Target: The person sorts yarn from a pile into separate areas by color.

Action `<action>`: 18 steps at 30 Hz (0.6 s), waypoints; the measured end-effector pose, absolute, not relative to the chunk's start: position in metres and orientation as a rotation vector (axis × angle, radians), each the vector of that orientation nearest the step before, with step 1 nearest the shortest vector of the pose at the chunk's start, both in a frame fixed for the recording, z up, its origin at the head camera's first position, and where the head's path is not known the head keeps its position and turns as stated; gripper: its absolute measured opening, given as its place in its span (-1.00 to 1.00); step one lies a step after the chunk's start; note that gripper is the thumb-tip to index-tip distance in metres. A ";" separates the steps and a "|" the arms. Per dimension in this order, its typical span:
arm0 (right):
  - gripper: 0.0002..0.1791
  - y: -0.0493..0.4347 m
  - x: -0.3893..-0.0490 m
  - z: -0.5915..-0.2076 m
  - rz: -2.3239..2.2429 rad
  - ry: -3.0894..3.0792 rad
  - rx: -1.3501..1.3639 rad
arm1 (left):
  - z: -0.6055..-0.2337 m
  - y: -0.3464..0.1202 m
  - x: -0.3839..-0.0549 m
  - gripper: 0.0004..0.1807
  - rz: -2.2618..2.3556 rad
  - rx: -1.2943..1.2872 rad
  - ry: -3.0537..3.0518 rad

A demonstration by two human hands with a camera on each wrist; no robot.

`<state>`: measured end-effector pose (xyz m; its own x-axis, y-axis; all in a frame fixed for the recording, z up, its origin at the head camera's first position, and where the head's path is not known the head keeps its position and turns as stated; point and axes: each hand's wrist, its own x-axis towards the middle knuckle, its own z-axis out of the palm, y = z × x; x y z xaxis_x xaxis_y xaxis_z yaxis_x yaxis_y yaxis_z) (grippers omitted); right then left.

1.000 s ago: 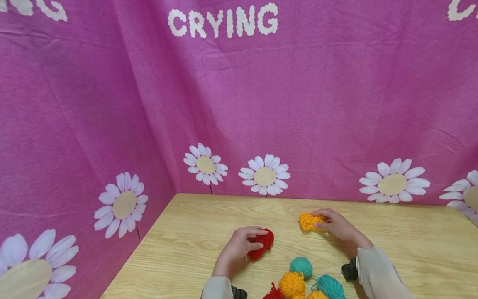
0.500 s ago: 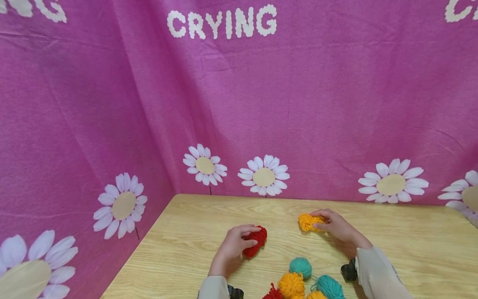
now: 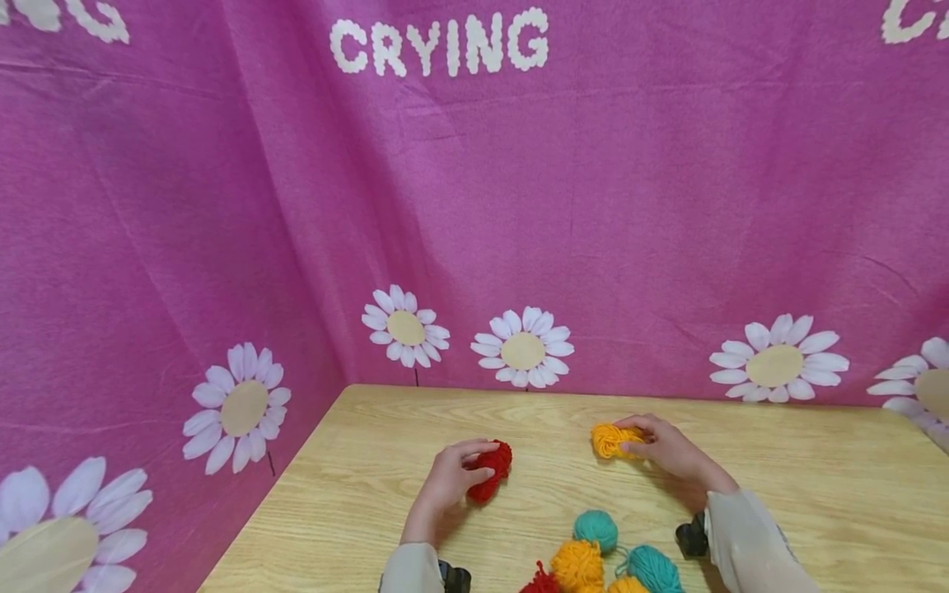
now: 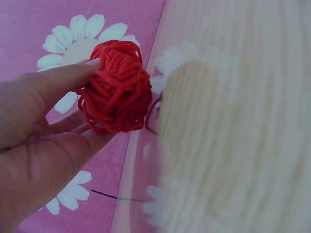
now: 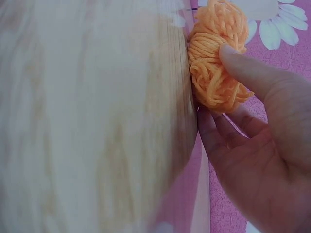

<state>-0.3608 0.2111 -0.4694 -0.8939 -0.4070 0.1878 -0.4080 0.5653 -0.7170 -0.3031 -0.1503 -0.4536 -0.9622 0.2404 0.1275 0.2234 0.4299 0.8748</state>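
My left hand [image 3: 446, 480] grips a red ball of yarn [image 3: 493, 473] between thumb and fingers, left of centre over the table. In the left wrist view the red yarn ball [image 4: 119, 90] has a loose loop hanging off its side. Farther back and to the right, my right hand [image 3: 670, 449] holds a yellow-orange bundle of yarn [image 3: 614, 441] by its right end. Seen from the right wrist, the thumb presses on the wound middle of that yarn [image 5: 218, 53], with the fingers beneath it, close to the tabletop.
Near the front of the wooden table [image 3: 371, 461] lies a cluster of yarn balls: teal [image 3: 596, 529], another teal [image 3: 654, 568], yellow [image 3: 578, 565], and red [image 3: 543, 581] cut off by the frame. A pink cloth [image 3: 630, 206] with daisies hangs behind and at left.
My left hand has moved left and slightly back with the red yarn ball in its grip. The right hand and the yellow yarn have stayed in place.
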 end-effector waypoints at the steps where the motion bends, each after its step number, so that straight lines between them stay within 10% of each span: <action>1: -0.60 0.211 -0.361 -0.470 1.273 -2.778 0.726 | -0.454 -0.152 -0.304 -0.61 1.621 0.427 2.647; 18: -0.56 0.212 -0.361 -0.468 1.282 -2.786 0.725 | -0.450 -0.166 -0.316 -0.60 1.742 0.299 2.716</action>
